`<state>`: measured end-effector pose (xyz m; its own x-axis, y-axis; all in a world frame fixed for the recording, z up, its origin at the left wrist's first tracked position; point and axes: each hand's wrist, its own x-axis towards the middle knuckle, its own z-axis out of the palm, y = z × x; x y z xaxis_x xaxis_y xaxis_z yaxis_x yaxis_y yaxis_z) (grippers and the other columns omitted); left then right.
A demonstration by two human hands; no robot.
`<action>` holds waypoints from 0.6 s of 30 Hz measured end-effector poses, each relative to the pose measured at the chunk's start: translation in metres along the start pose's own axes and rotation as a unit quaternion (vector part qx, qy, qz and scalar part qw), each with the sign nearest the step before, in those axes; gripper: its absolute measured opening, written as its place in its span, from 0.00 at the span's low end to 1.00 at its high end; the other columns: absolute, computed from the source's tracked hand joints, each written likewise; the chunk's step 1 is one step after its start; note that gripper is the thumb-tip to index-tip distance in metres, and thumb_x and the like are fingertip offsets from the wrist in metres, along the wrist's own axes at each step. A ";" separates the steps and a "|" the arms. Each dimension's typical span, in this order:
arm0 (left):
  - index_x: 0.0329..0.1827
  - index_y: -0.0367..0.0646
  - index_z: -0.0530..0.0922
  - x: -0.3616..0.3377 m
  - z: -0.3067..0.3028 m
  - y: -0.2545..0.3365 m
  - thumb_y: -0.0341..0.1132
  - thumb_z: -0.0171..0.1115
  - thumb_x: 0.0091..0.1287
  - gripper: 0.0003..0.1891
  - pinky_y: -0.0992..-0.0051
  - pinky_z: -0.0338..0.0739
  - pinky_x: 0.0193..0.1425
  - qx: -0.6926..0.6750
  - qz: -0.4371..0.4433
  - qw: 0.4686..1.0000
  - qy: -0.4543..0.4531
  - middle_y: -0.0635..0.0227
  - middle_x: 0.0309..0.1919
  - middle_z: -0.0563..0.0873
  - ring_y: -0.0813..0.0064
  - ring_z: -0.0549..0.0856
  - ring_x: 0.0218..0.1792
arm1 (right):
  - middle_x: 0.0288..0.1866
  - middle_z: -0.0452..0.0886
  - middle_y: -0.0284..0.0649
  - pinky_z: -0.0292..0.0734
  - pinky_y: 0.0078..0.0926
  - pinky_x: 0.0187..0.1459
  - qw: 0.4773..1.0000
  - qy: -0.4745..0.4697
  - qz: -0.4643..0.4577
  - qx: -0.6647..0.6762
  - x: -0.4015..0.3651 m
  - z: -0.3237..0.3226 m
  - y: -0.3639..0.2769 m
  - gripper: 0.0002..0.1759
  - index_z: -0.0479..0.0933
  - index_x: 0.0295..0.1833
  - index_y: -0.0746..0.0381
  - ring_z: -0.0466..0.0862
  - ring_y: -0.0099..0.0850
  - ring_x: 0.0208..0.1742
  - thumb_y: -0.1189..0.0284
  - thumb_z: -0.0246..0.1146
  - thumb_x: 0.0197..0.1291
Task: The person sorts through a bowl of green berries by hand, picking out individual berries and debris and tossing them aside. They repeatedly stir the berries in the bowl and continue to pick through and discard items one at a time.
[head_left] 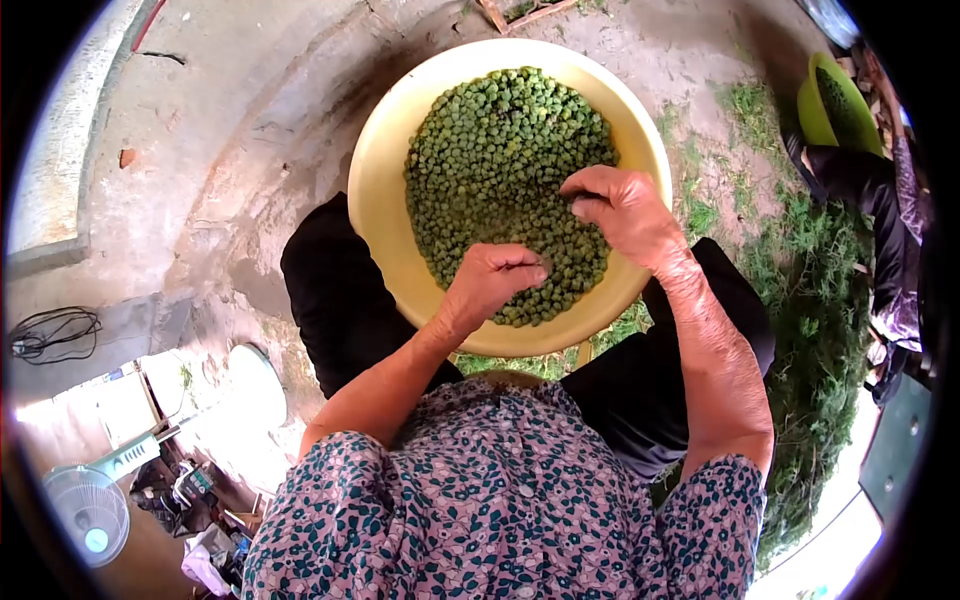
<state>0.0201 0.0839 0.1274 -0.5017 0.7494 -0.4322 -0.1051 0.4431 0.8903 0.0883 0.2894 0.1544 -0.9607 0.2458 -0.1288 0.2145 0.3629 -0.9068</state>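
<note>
A wide yellow basin (385, 215) stands between my knees, holding a thick layer of small round green fruits or pods (505, 130); their exact kind is not clear. Over the lower middle of the heap, my left hand (495, 280) is closed, thumb and forefinger pinched together. To its right and farther up, my right hand (625, 210) hovers above the right side of the heap with fingers curled in a pinch. A small dark spot shows by its fingertips. Whatever either pinch holds is too small or too hidden to name.
At the right edge, another person's dark-clothed leg (850, 175) is beside a green basin (825, 125) with dark green contents. Cut greenery (810, 290) covers the ground on my right. A white fan (90, 515), clutter and a coiled black cable (60, 335) are at left.
</note>
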 end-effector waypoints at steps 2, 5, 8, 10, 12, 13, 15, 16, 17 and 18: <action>0.36 0.34 0.83 -0.010 0.003 -0.004 0.27 0.65 0.58 0.06 0.82 0.74 0.38 -0.018 -0.013 1.000 -0.012 0.70 0.28 0.85 0.82 0.81 0.32 | 0.41 0.83 0.43 0.78 0.30 0.49 0.997 -0.068 0.023 0.019 -0.005 0.004 0.003 0.11 0.80 0.44 0.64 0.83 0.34 0.44 0.77 0.64 0.54; 0.36 0.36 0.83 -0.019 0.016 -0.011 0.26 0.66 0.57 0.05 0.80 0.74 0.37 0.041 0.069 0.996 -0.037 0.67 0.27 0.84 0.81 0.81 0.32 | 0.45 0.82 0.43 0.77 0.30 0.51 0.996 -0.086 0.016 0.002 -0.009 0.004 0.003 0.13 0.79 0.47 0.64 0.82 0.34 0.46 0.73 0.65 0.55; 0.36 0.36 0.83 -0.026 0.043 -0.005 0.26 0.66 0.57 0.06 0.78 0.75 0.36 0.137 0.154 0.977 -0.055 0.65 0.27 0.84 0.78 0.83 0.31 | 0.47 0.81 0.42 0.77 0.27 0.52 0.997 -0.003 0.029 0.066 -0.003 -0.009 0.005 0.15 0.78 0.50 0.63 0.82 0.33 0.47 0.72 0.64 0.57; 0.37 0.37 0.82 -0.033 0.062 -0.007 0.26 0.65 0.57 0.06 0.77 0.76 0.35 0.136 0.176 0.972 -0.076 0.64 0.27 0.84 0.76 0.83 0.30 | 0.46 0.82 0.43 0.77 0.26 0.51 0.997 0.036 0.045 0.042 -0.002 -0.020 0.008 0.15 0.78 0.51 0.63 0.82 0.33 0.46 0.73 0.63 0.58; 0.37 0.37 0.82 -0.035 0.065 -0.011 0.26 0.65 0.57 0.06 0.76 0.76 0.34 0.140 0.202 0.964 -0.097 0.63 0.27 0.84 0.74 0.84 0.30 | 0.46 0.82 0.42 0.76 0.26 0.51 0.997 0.049 0.047 0.028 -0.004 -0.023 0.007 0.15 0.78 0.51 0.63 0.82 0.32 0.46 0.73 0.62 0.58; 0.36 0.37 0.82 -0.036 0.066 -0.016 0.26 0.65 0.57 0.06 0.76 0.76 0.34 0.125 0.190 0.969 -0.101 0.62 0.27 0.84 0.73 0.84 0.30 | 0.45 0.83 0.42 0.75 0.26 0.50 0.997 0.064 0.050 0.011 -0.005 -0.024 0.007 0.15 0.78 0.51 0.63 0.82 0.32 0.45 0.73 0.62 0.58; 0.36 0.37 0.82 -0.037 0.066 -0.020 0.26 0.65 0.57 0.05 0.75 0.77 0.33 0.110 0.175 0.972 -0.109 0.62 0.27 0.84 0.72 0.85 0.29 | 0.44 0.83 0.42 0.75 0.26 0.50 0.997 0.064 0.041 0.001 -0.008 -0.025 0.006 0.15 0.78 0.51 0.63 0.82 0.31 0.45 0.73 0.62 0.58; 0.34 0.39 0.81 -0.037 0.061 -0.019 0.27 0.65 0.55 0.04 0.71 0.77 0.33 0.103 0.146 0.980 -0.083 0.60 0.26 0.83 0.65 0.84 0.29 | 0.44 0.83 0.42 0.75 0.27 0.50 0.998 0.062 0.028 -0.010 -0.009 -0.025 0.005 0.15 0.78 0.51 0.63 0.82 0.31 0.45 0.73 0.62 0.58; 0.31 0.40 0.81 -0.037 0.059 -0.019 0.29 0.64 0.54 0.04 0.67 0.77 0.32 0.097 0.117 0.987 -0.056 0.59 0.26 0.82 0.58 0.83 0.28 | 0.44 0.83 0.42 0.75 0.27 0.50 0.998 0.062 0.028 -0.009 -0.009 -0.025 0.005 0.15 0.78 0.51 0.63 0.82 0.31 0.45 0.73 0.62 0.58; 0.31 0.40 0.81 -0.036 0.060 -0.019 0.29 0.64 0.54 0.04 0.67 0.77 0.32 0.097 0.116 0.987 -0.056 0.59 0.26 0.82 0.58 0.83 0.28 | 0.43 0.83 0.42 0.75 0.26 0.51 0.997 0.068 0.023 -0.007 -0.009 -0.025 0.006 0.15 0.78 0.51 0.63 0.82 0.31 0.45 0.72 0.63 0.57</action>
<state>0.0920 0.0776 0.1173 -0.3940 0.8863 -0.2434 0.1728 0.3316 0.9275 0.1025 0.3118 0.1602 -0.9168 0.3827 -0.1142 0.2617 0.3599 -0.8955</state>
